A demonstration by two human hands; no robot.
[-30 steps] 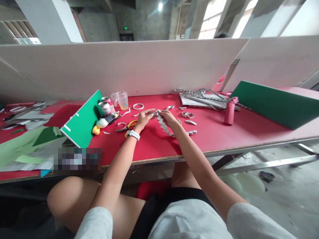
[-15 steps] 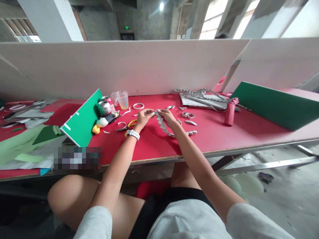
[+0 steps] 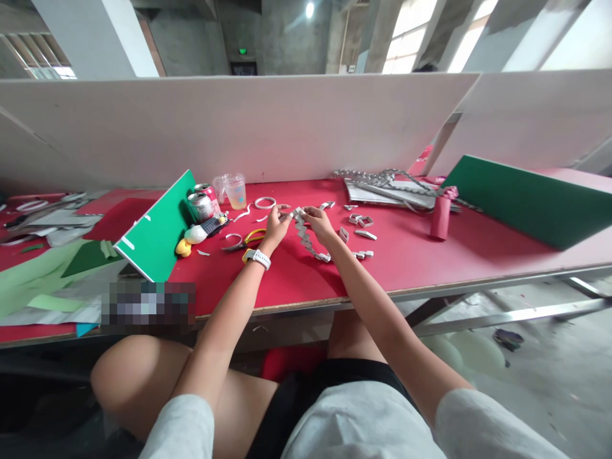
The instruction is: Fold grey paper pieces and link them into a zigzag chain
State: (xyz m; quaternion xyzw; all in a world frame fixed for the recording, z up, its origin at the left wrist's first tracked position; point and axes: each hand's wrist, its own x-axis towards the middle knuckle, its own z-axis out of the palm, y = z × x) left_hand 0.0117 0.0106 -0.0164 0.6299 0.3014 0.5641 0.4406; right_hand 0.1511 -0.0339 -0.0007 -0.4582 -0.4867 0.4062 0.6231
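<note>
Over the red table (image 3: 411, 261), my left hand (image 3: 276, 224) and my right hand (image 3: 319, 224) both pinch the upper end of a grey folded-paper chain (image 3: 308, 240). The chain hangs down from my fingers in a zigzag and its lower end lies on the table near my right wrist. A white watch sits on my left wrist. Several loose grey folded links (image 3: 362, 221) lie just right of my right hand. Yellow-handled pliers (image 3: 248, 239) rest on the table left of my left hand.
A green board (image 3: 157, 229) leans at the left, with two cans (image 3: 203, 203), a plastic cup (image 3: 236, 190) and a small toy (image 3: 201, 233) beside it. A tape ring (image 3: 264, 203) lies behind my hands. Finished chains on grey sheets (image 3: 387, 188), a red paper roll (image 3: 440, 215) and another green board (image 3: 526, 201) stand right.
Both hands have drawn slightly closer together and shifted a little left and up on the chain's top end; the chain's lower end has slid slightly left.
</note>
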